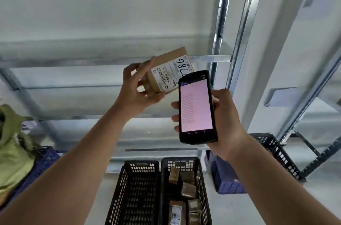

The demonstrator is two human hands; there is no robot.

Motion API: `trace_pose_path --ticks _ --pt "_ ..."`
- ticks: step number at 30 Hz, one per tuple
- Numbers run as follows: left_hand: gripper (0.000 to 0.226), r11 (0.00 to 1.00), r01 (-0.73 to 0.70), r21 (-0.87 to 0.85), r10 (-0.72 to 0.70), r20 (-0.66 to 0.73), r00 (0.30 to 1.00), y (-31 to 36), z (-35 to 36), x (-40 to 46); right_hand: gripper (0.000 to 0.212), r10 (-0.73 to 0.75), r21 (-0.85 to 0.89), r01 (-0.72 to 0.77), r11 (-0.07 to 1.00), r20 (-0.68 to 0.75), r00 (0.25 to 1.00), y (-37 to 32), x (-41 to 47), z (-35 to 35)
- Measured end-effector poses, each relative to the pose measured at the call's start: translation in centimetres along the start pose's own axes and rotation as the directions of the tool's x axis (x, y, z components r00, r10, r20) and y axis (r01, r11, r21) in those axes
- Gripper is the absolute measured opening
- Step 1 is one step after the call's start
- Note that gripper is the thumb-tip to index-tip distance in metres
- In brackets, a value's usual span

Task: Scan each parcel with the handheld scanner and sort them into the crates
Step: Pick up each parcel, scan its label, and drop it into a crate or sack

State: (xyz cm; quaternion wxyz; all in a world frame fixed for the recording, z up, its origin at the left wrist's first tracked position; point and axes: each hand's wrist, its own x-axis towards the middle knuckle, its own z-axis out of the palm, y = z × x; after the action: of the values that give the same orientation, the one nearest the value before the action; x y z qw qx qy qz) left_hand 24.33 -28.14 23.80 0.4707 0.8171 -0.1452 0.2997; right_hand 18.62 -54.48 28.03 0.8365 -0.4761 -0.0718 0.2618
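Observation:
My left hand [137, 88] grips a small brown cardboard parcel [167, 67] raised at chest height, its white barcode label with handwritten digits turned toward me. My right hand [223, 119] holds the black handheld scanner [196, 107], its lit pink screen facing me and its top end just below the parcel's label. Below stand two black crates side by side: the left crate [135, 193] looks empty, the right crate [202, 178] holds several brown parcels.
Grey metal shelving [219, 21] fills the background with an upright post on the right. A blue crate [226, 180] and another black crate [276, 152] sit at the right. On the left, green cloth [13, 151] lies over a blue crate [44, 162].

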Motion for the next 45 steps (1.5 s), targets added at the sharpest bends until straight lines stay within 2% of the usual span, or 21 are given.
trace_pose_path --ticks 5,17,28,35,45 --pt "0.105 0.994 -0.101 0.036 0.102 -0.017 0.995 3.7 -3.7 3.2 0.062 -0.011 0.06 0.006 0.998 0.086 0.996 -2.6 -1.0 4.2" --pt "0.105 0.953 -0.282 0.11 0.289 -0.05 0.956 7.5 -9.5 5.4 0.065 -0.007 0.017 0.003 1.0 0.241 0.971 -4.3 -4.6 8.8" --pt "0.104 0.945 -0.313 0.1 0.315 -0.008 0.949 9.7 -9.1 5.5 0.068 -0.014 0.037 0.004 0.999 0.295 0.955 -4.8 -8.6 9.2" --pt "0.103 0.945 -0.313 0.093 0.316 -0.021 0.948 11.0 -8.6 5.1 0.066 -0.002 0.04 -0.009 0.999 0.281 0.96 -4.9 -10.2 9.6" --pt "0.104 0.948 -0.313 0.058 0.314 0.0 0.949 11.6 -8.3 4.5 0.066 0.04 -0.001 -0.043 0.999 0.365 0.93 -5.1 -10.8 10.0"
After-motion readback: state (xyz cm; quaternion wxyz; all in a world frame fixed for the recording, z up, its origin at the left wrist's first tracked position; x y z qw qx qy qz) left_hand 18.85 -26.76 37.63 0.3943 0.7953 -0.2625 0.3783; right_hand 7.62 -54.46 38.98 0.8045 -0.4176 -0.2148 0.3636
